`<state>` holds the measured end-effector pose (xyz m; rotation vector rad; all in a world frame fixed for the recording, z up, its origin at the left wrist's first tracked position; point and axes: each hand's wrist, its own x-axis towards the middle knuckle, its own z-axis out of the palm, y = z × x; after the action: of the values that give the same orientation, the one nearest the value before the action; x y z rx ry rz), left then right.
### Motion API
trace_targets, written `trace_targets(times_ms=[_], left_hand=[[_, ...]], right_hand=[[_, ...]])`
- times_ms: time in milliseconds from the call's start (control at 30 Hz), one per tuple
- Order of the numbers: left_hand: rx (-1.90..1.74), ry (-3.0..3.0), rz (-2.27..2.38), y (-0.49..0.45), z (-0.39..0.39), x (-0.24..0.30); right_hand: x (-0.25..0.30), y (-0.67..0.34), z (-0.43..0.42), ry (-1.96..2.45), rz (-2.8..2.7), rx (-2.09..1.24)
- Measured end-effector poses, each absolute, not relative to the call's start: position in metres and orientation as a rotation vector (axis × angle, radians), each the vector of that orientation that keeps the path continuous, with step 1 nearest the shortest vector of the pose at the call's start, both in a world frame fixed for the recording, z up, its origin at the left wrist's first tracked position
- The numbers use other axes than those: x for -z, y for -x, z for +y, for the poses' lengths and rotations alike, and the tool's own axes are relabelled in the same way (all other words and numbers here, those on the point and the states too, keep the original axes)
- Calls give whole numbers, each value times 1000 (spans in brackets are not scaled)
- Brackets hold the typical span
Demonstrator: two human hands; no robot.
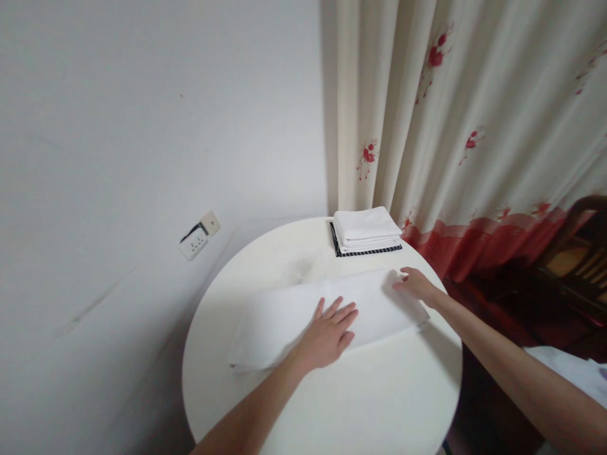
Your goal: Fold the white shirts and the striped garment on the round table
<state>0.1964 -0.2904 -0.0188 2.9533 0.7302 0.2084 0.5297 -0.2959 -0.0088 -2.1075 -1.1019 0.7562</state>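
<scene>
A long folded white cloth (pixel 275 316) lies across the round white table (pixel 360 404). Flat on its middle rests my left hand (pixel 328 335), fingers spread. At the cloth's right end is my right hand (pixel 415 284), with its fingers slightly bent and apart; I see nothing gripped between them. Whether those fingertips touch the cloth or hover just over it, I cannot tell.
A stack of folded white cloths (pixel 367 226) sits at the table's far edge, over a black-and-white patterned piece (pixel 370 252). Behind it hangs a floral curtain (pixel 427 126). A wall with a socket (pixel 194 242) borders the left, and a wooden chair (pixel 578 253) stands right.
</scene>
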Motion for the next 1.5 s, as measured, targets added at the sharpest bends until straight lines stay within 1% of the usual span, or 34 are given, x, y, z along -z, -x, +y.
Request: trace_targets(times_ms=[100,167,300,400,500,567,700,833,933,1100,1333,1500], left_hand=[[-210,-2942,735,-197,-289,16],[-209,-2934,732,-197,-289,16],[-210,-2915,720,-196,-290,18],[-197,-2922,722,-195,-288,18],[-105,-2893,781,-199,-278,18],[-91,-2844,954,-207,-266,17],[-193,-2785,1301,-228,-250,24],[-334,-2803,1386,-239,-248,36],[-338,-2770,1447,-242,-247,37],[-265,-2745,1435,-244,-253,30],[-153,-2752,1220,-226,-314,40],[-94,-2710,1269,-225,-330,41]], right_hand=[[-1,-531,-299,2117,-1028,-914],[-6,-533,-303,2065,-972,-1120],[-15,-535,-312,1691,-936,-1531],[-23,-533,-317,1466,-911,-1645],[-34,-530,-320,1377,-894,-1645],[-42,-526,-320,1325,-894,-1635],[-57,-515,-317,1257,-885,-1576],[-67,-500,-316,1212,-859,-1526],[-75,-488,-316,1208,-845,-1530],[-93,-470,-311,1231,-830,-1476],[-106,-455,-307,1171,-730,-1416],[-110,-446,-311,1119,-745,-1407]])
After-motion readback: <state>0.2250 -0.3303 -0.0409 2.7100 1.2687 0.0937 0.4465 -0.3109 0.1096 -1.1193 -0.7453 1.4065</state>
